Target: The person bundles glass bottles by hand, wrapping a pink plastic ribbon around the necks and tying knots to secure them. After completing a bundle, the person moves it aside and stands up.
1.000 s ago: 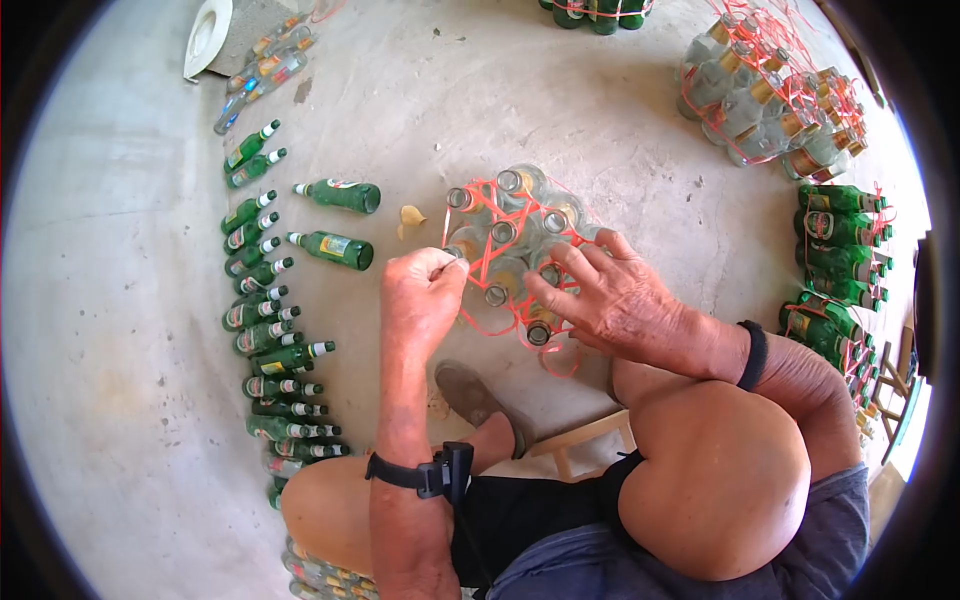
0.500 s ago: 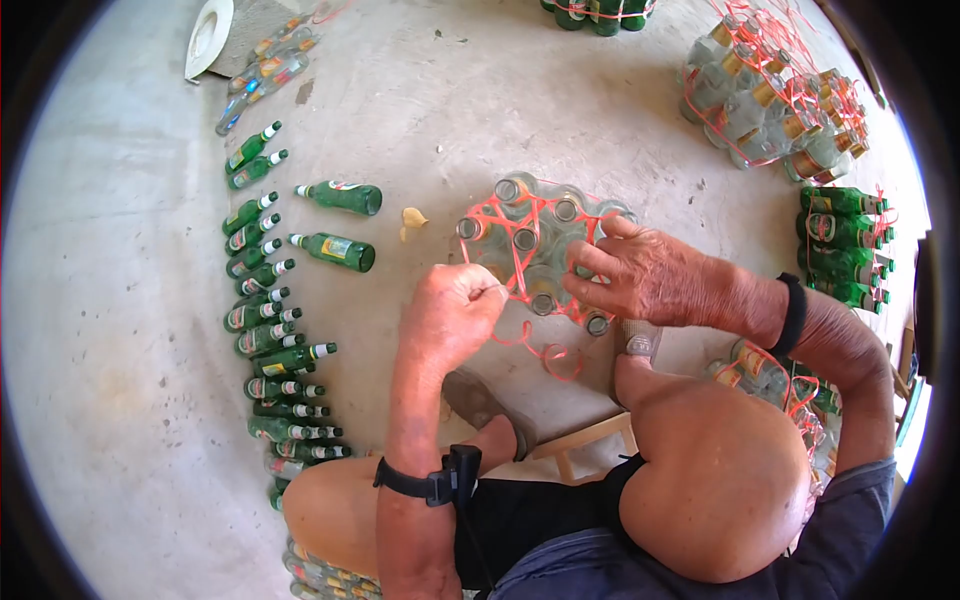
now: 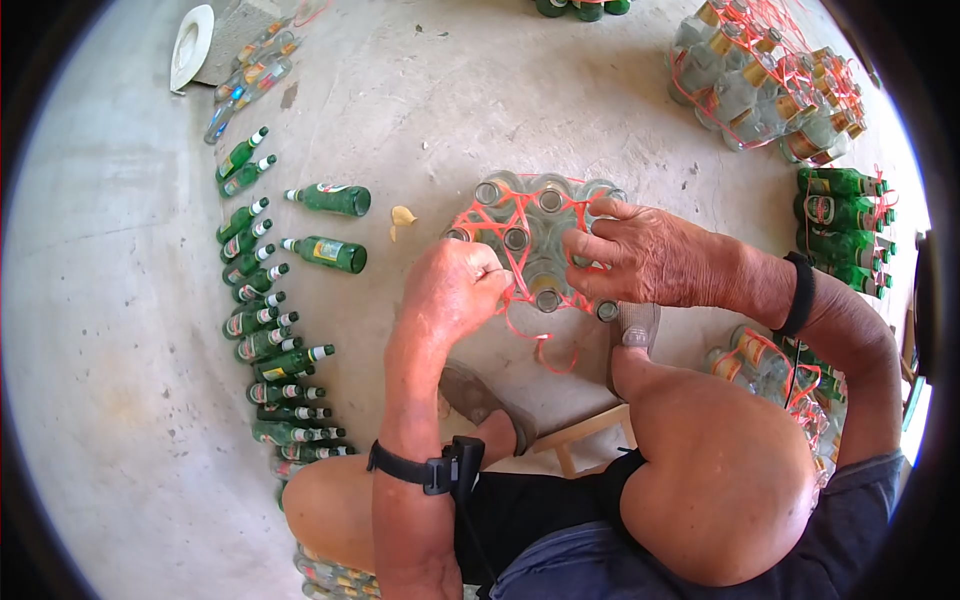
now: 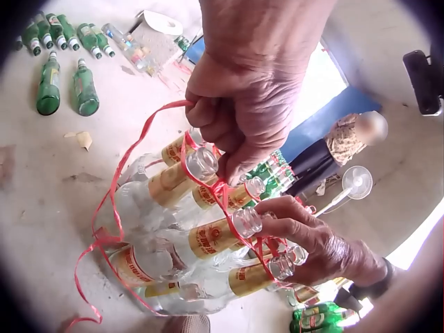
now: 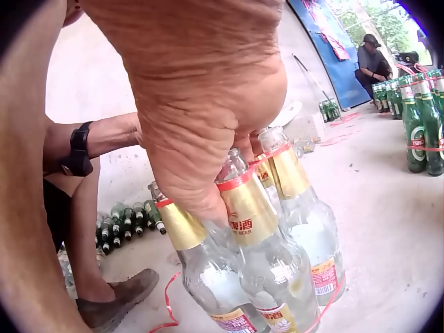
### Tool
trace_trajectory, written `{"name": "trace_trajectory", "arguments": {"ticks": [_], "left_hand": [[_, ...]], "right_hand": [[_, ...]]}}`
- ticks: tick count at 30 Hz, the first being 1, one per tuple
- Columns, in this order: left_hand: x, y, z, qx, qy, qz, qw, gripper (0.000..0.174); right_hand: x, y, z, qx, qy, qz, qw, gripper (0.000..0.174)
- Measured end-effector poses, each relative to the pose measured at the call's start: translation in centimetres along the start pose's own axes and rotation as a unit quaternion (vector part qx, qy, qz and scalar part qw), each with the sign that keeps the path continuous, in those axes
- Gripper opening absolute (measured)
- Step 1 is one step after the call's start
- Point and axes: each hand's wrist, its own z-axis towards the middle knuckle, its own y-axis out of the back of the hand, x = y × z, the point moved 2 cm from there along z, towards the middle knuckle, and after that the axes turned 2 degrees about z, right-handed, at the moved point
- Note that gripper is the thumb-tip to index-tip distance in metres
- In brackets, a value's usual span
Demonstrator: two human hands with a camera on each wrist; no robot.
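A bundle of clear glass bottles point(image 3: 547, 299) with gold neck labels stands upright on the floor between the feet. Red plastic string point(image 4: 147, 127) crosses between the necks and loops around the outside. My left hand point(image 3: 450, 290) pinches the string at the bundle's left side; in the left wrist view it runs out of the curled fist, and a knot shows just below the fingers. On the other side, my right hand point(image 3: 640, 255) grips bottle necks with bent fingers. The right wrist view shows a gold-necked bottle point(image 5: 281, 263) under the palm, its fingertips mostly hidden.
Green bottles point(image 3: 262, 343) lie in a long row at the left, with two more point(image 3: 330, 254) nearer the bundle. Tied clear bottles point(image 3: 750, 95) and green bundles point(image 3: 840, 225) stand at the right. A wooden stool point(image 3: 580, 436) is below; another person point(image 4: 340, 149) stands beyond.
The bundle has turned and shifted slightly right. My right hand has moved right and up along the necks; my left hand has moved right, still pinching the string.
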Motion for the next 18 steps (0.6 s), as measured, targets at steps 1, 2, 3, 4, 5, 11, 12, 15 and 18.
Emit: {"name": "trace_trajectory", "arguments": {"ticks": [1, 2, 3, 4, 5, 11, 12, 15, 18], "left_hand": [[0.4, -0.1, 0.2, 0.001, 0.001, -0.002, 1.0, 0.011], [0.8, -0.3, 0.3, -0.006, -0.005, -0.015, 1.0, 0.011], [1.1, -0.4, 0.5, -0.012, -0.01, -0.027, 1.0, 0.012], [1.4, -0.4, 0.5, -0.019, -0.014, -0.039, 0.999, 0.012], [1.8, -0.4, 0.6, -0.012, -0.001, -0.047, 0.999, 0.012], [2.6, 0.1, 1.1, 0.011, 0.044, -0.09, 0.995, 0.012], [2.7, 0.0, 1.2, 0.005, 0.041, -0.087, 0.995, 0.012], [2.6, 0.1, 1.3, -0.006, 0.036, -0.057, 0.998, 0.012], [2.2, 0.0, 1.2, -0.024, 0.021, -0.01, 0.999, 0.011]], "right_hand": [[0.0, 0.0, 0.0, -0.002, 0.002, 0.002, 1.0, 0.03], [0.0, 0.1, 0.1, 0.002, 0.001, 0.005, 1.0, 0.031], [-0.1, 0.1, 0.1, 0.005, 0.0, 0.009, 1.0, 0.031], [-0.1, 0.1, 0.2, 0.008, 0.0, 0.014, 1.0, 0.032], [-0.1, 0.0, 0.2, 0.004, 0.001, 0.016, 1.0, 0.033], [-0.1, 0.1, 0.4, 0.003, -0.007, 0.032, 0.999, 0.036], [-0.1, 0.3, 0.4, 0.01, -0.011, 0.03, 0.999, 0.035], [0.0, 0.2, 0.4, 0.015, -0.018, 0.024, 0.999, 0.036], [0.2, -0.1, 0.3, 0.012, -0.035, 0.008, 0.999, 0.036]]}}
